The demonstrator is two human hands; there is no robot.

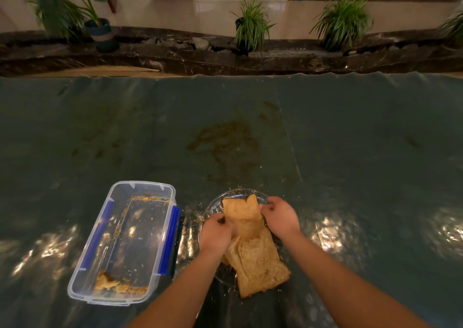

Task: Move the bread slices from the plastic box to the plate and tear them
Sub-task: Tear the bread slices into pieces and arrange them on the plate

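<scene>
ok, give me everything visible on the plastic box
The plastic box is a clear, lidless, rectangular tub with rounded corners and blue latch clips on both long sides. It sits flat on the dark green table cover, left of the glass plate, angled slightly. No whole slices remain inside, only crumbs along the floor edges and a few torn bread scraps at the near end. Neither hand touches it.
</scene>
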